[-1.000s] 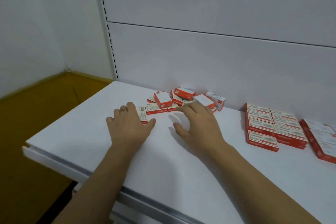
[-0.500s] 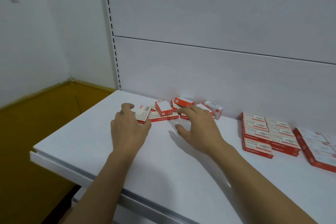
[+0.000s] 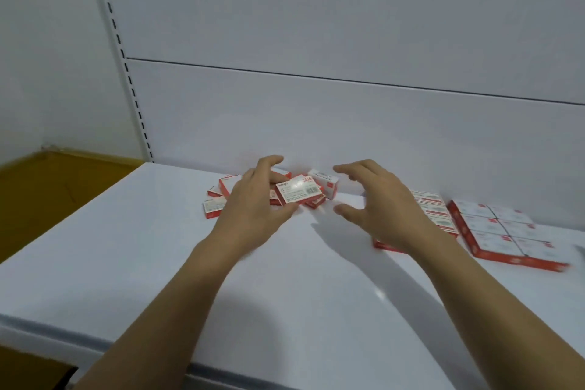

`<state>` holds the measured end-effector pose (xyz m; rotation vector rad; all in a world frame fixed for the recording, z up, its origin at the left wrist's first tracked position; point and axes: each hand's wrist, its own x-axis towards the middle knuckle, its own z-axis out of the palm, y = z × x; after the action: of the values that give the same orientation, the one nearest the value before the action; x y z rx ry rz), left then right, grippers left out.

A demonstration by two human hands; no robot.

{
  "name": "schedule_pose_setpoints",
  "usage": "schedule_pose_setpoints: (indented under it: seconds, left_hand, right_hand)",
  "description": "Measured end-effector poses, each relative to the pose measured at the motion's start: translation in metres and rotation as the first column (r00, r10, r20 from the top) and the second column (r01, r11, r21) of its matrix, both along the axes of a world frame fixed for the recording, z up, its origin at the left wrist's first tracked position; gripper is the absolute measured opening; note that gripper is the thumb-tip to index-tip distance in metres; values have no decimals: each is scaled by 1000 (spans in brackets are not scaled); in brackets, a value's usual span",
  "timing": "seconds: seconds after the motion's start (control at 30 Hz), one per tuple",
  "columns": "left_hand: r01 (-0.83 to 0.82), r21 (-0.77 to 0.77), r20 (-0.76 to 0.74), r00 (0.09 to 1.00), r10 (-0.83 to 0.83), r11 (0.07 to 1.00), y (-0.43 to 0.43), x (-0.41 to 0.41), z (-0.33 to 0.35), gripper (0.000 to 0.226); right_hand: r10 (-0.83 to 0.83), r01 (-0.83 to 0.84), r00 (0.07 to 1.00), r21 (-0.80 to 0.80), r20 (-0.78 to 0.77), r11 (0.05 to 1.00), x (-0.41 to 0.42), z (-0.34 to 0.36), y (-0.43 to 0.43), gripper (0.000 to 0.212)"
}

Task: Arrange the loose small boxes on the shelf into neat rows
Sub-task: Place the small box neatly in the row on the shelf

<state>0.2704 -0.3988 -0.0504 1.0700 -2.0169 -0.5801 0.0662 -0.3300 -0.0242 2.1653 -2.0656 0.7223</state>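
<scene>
In the head view, the task looks partly done, as I judge it. At the right of the frame the arranged boxes point(image 3: 500, 231) lie flat in tidy rows on the white shelf point(image 3: 158, 247), side against side. A part of these rows is hidden behind the right hand. In the middle of the frame, close to the back panel point(image 3: 316, 120), the loose boxes point(image 3: 218, 199) lie in a small heap, some tilted and some on top of others. This heap is what is left to sort.

The left hand point(image 3: 253, 212) is raised over the heap and pinches one small box point(image 3: 299, 189) between the thumb and the fingers, its label face turned to the camera. The right hand point(image 3: 380, 206) is just beside it, in the air, with the fingers spread and a little curved. It holds nothing and is turned toward the box.
</scene>
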Motion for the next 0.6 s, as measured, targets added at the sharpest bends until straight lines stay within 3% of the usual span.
schedule_pose_setpoints:
  seconds: [0.27,0.47,0.6]
  left_hand:
    - [285,-19,-45,957,-285,958,3,-83,-6,67]
    - [352,-52,2,936,-353,934,9,-80,-27,59]
    - [377,-32,27,926,-376,926,9,-71,-25,61]
  right_hand:
    - [-153,150,981,32,120,988,-52,1,24,78]
    - [-111,106,958,33,264,994,-53,-19,40,81]
    - [-81,80,968,15,238,997,-42,-24,40,83]
